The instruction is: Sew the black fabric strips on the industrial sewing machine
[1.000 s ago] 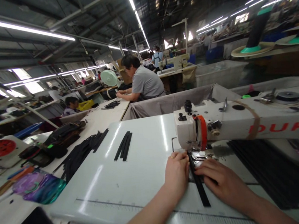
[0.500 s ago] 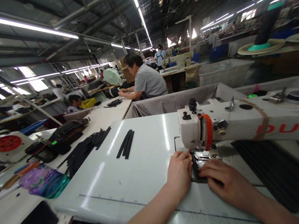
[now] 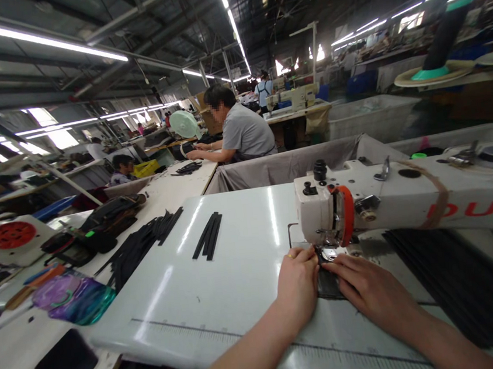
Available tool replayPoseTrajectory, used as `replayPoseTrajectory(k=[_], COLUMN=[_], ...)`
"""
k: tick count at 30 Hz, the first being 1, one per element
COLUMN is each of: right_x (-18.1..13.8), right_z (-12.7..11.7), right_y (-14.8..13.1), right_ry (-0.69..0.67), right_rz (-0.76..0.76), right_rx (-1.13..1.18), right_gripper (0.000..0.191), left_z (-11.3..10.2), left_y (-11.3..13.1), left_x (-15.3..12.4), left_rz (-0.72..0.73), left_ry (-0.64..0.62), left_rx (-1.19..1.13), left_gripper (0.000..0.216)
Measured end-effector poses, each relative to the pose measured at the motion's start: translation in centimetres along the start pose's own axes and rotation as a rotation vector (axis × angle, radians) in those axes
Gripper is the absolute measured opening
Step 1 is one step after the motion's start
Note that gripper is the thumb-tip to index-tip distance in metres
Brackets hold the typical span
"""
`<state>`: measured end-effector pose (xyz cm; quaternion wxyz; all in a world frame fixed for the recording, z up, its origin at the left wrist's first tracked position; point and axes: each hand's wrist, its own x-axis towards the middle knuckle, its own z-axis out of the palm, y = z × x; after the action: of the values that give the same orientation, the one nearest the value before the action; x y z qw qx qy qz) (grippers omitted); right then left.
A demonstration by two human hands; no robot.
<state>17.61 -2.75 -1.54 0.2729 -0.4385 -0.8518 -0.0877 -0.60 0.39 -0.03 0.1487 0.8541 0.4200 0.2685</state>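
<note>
A small black fabric piece [image 3: 329, 288] lies flat under the needle end of a white sewing machine [image 3: 320, 212]. My left hand [image 3: 298, 282] holds the piece's left edge, fingers bent and pressed together, the fingertips close to the presser foot. On the other side, my right hand [image 3: 367, 283] grips the piece's right edge, its fingertips beside the metal presser foot [image 3: 330, 253]. The hands partly cover the piece. Right of them, a stack of long black strips [image 3: 455, 286] rests beneath the machine arm.
Several short black strips [image 3: 208, 236] lie on the pale tabletop [image 3: 243, 284], left of my hands. Farther left are a pile of black strips [image 3: 143, 248] and a purple-teal pouch [image 3: 71, 297]. Another person [image 3: 244, 126] works at the table beyond a grey cloth-lined bin [image 3: 284, 169].
My right hand has slid forward and slightly left along the black piece, up to the presser foot. My left hand is almost in the same place.
</note>
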Motion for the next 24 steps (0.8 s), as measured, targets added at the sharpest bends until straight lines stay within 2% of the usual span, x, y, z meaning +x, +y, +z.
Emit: replayPoseTrajectory(k=[6,13,20,24], right_x=[0.0,0.2,0.4,-0.2], right_z=[0.0,-0.1,-0.5,0.4], right_y=[-0.1,-0.2,-0.5,-0.1], right_ry=[0.000,-0.019,0.034,0.109], right_rz=[0.001,0.014,-0.002,-0.038], right_rx=[0.013,0.005,0.022,-0.043], right_gripper=[0.033,0.033,0.034,0.036], left_z=[0.1,0.1,0.4,-0.4], left_y=[0.0,-0.3,-0.1,-0.8], left_x=[-0.1,0.4,0.0,1.3], left_rz=[-0.015,0.021,0.042,-0.006], left_ry=[0.026,-0.008,-0.040,-0.035], left_rx=[-0.012,0.036,0.090,0.110], left_gripper=[0.023,0.026,0.023,0.017])
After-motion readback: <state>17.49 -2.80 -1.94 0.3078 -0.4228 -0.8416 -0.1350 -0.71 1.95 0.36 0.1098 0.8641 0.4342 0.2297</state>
